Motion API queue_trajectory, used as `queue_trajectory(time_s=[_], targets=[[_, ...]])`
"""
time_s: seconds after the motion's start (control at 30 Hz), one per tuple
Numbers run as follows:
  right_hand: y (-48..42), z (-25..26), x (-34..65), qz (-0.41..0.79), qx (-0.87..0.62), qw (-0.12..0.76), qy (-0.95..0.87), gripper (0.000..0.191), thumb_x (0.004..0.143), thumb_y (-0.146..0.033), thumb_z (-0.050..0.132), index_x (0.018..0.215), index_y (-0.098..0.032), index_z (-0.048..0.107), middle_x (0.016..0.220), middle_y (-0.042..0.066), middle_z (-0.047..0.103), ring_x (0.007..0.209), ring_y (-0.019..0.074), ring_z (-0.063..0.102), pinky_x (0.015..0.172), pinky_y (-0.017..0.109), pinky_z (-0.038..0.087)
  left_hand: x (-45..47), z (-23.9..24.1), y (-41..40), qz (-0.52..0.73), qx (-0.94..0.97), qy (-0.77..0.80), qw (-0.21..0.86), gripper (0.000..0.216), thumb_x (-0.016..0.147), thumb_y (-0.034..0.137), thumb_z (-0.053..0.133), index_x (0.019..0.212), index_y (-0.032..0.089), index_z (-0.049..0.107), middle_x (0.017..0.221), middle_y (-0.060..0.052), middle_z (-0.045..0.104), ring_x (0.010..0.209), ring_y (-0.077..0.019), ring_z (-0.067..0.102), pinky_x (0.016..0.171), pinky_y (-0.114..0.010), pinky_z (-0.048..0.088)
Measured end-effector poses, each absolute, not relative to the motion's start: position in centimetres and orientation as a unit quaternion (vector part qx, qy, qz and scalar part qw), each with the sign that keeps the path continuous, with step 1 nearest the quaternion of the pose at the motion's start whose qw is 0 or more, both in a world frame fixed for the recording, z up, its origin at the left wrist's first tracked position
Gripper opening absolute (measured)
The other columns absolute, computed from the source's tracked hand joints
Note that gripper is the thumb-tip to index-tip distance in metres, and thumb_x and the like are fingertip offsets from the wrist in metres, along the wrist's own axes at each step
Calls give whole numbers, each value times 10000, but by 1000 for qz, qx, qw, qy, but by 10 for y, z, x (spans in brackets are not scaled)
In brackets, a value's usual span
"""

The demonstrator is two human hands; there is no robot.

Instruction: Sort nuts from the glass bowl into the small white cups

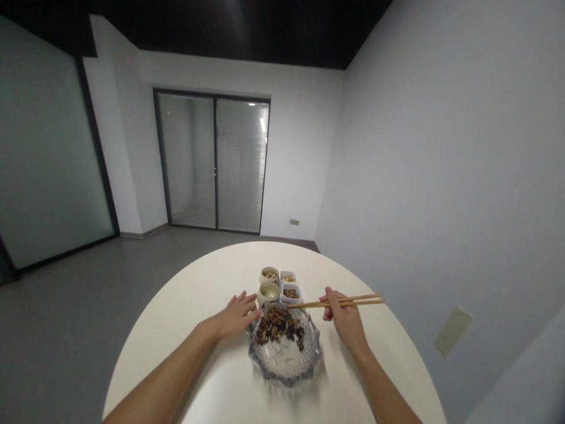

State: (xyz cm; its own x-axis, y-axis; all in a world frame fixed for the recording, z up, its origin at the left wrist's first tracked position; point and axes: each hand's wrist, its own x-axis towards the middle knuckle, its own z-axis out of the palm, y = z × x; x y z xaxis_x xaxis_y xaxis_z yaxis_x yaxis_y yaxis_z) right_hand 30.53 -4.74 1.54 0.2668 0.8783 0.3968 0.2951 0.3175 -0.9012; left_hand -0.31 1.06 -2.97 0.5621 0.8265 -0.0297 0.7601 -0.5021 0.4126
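A scalloped clear glass bowl (289,372) stands on the table, with dark brown and tan dried pieces (277,324) heaped toward its far side. My left hand (241,313) lies with fingers spread at the bowl's left rim. In my right hand (342,312) is a pair of wooden chopsticks (359,299). Their tips reach left over the bowl's far rim, close to a white square dish (291,292) of brownish pieces. I cannot tell whether the tips pinch anything. Beside that dish is a pale round cup (268,291) whose visible inside is bare.
Behind these stand another round cup (269,275) holding light round pieces and a second white dish (288,277) with pale pieces. All rest on a round cream table (185,330). A white wall (441,176) runs close along the right; glass doors (214,165) are at the back.
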Motion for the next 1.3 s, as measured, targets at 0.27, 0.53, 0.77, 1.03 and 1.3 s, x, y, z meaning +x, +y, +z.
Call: queue_trajectory(time_s=[0.27,0.53,0.77,1.03,1.3], targets=[[-49,17,297,238,-508,607,-563,566,853,-694,531,695,-174,689,441,-2,550,431,161,548,456,266,471,-1,-23,9,73,861,464,194,554,1044,579,232,1394,266,525,1594,-79,253,1466,-360,98,1154,-581,79],[-52,21,280,184,-493,611,-592,501,906,-615,524,752,-186,732,530,18,622,524,181,608,563,282,512,-1,-19,7,75,862,462,193,592,1034,619,207,1385,266,529,1597,-76,244,1466,-366,97,1152,-590,87],[-48,17,275,196,-475,570,-641,452,926,-561,527,759,-199,739,570,6,625,566,180,602,583,268,477,0,-16,4,76,862,461,195,579,1035,618,209,1403,285,507,1599,-58,244,1468,-355,93,1150,-589,83],[-47,17,278,192,-460,552,-669,382,910,-482,582,696,-197,718,626,16,646,620,182,593,619,268,456,1,-13,3,77,858,464,206,589,1034,612,218,1402,266,521,1598,-77,241,1466,-369,87,1153,-585,73],[-50,20,278,185,-431,549,-692,355,906,-488,596,758,-199,742,672,26,654,647,187,595,621,284,459,2,-16,4,78,859,467,195,566,1035,599,220,1416,290,503,1596,-54,253,1468,-352,99,1155,-581,78]])
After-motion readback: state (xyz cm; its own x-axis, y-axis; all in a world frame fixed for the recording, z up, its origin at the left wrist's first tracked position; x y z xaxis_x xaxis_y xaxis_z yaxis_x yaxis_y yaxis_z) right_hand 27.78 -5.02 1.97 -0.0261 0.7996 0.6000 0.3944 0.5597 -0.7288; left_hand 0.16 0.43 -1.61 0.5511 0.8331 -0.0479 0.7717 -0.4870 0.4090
